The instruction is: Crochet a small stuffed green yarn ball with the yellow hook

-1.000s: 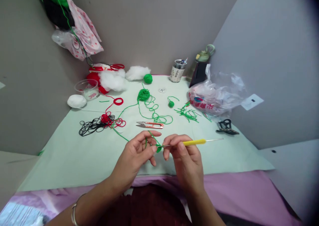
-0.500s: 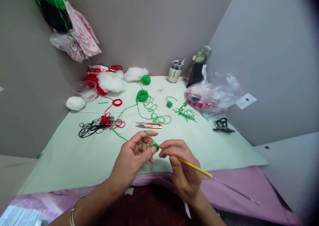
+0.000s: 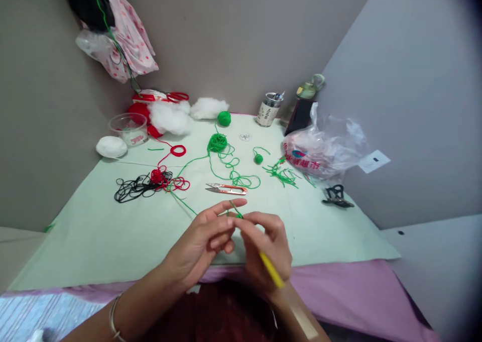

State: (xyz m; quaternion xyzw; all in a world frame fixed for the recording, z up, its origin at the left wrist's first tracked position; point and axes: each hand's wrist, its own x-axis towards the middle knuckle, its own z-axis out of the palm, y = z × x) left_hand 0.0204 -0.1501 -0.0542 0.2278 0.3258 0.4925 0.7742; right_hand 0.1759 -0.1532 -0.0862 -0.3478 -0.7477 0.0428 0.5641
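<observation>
My left hand (image 3: pixel 199 239) pinches a small piece of green crochet work (image 3: pixel 239 215), mostly hidden by fingertips. Green yarn runs up over its raised index finger and back to a loose tangle of green yarn (image 3: pixel 217 142). In my right hand (image 3: pixel 268 244) is a crochet hook (image 3: pixel 271 269) with a yellow handle, its rear end blurred over the forearm. Its tip is hidden where the fingers of both hands meet at the green work. Just beyond the hands lie orange-handled thread snips (image 3: pixel 227 189).
Black yarn (image 3: pixel 133 189), a red yarn ring (image 3: pixel 178 150) and white stuffing (image 3: pixel 171 118) occupy the left. Green scraps (image 3: pixel 283 175), a plastic bag (image 3: pixel 324 148) and a black claw clip (image 3: pixel 336 196) lie right. A pen can (image 3: pixel 268 110) stands at the back wall.
My right hand has moved closer to the left fingertips and turned, swinging the hook's rear end down and inward. The left index finger has shifted slightly right. The view has moved a little.
</observation>
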